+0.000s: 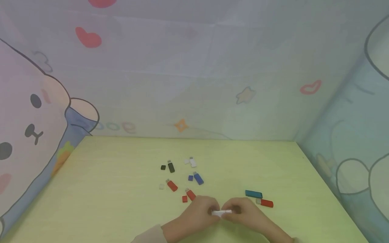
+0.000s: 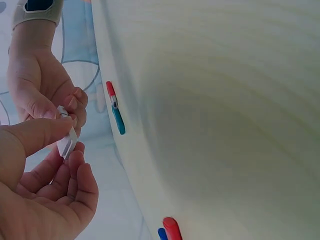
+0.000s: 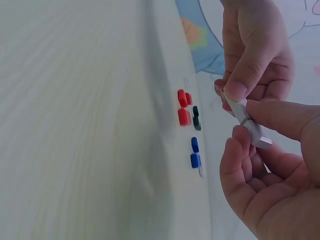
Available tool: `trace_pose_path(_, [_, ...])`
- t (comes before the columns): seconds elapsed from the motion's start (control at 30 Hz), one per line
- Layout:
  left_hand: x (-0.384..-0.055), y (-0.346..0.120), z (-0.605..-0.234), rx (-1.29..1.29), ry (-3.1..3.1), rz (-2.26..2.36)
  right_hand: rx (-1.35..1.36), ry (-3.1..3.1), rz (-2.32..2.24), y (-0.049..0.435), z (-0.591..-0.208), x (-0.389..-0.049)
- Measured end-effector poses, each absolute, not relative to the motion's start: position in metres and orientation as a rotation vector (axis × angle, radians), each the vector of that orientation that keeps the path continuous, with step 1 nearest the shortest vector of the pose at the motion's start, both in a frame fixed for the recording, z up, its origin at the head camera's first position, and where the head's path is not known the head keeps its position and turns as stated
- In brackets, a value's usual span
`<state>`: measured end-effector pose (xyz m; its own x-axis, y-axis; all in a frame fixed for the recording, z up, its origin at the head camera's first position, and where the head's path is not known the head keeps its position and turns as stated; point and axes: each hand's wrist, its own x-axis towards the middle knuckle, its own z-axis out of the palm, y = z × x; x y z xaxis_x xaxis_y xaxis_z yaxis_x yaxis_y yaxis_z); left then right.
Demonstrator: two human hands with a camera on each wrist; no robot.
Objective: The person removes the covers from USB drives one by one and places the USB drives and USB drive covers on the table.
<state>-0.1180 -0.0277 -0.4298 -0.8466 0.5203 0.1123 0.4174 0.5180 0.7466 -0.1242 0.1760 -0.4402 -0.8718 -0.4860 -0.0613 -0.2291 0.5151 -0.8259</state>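
One white USB stick (image 1: pixel 217 213) is pinched by the left hand (image 1: pixel 200 210) and right hand (image 1: pixel 247 213) toward opposite ends, above the counter (image 1: pixel 115 199). Uneven pull or a slipping grip could send it falling.

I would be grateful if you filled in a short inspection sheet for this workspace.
Surface: pale yellow tabletop, flat.
Job's things: a white USB stick, held up between both hands; the right wrist view shows a seam across it.
Clutter: black stick, second white stick, blue stick and two red sticks, with small caps nearby; to the right, a teal piece and another red stick.
Hands: left hand and right hand each pinch the white USB stick.
Cables: nothing seen.
Surroundings: cartoon-printed backdrop behind and at both sides.
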Motion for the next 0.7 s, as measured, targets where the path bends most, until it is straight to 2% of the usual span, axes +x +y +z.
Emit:
trace_pose_path(0.27, [-0.116, -0.050, -0.433, 0.707, 2.580, 1.309, -0.587, 2.448, -1.310, 0.155, -0.441, -0.129])
trace_pose_path(0.7, [-0.118, -0.067, -0.435, 0.677, 2.561, 1.430, -0.649, 2.457, -1.377, 0.135, -0.438, -0.134])
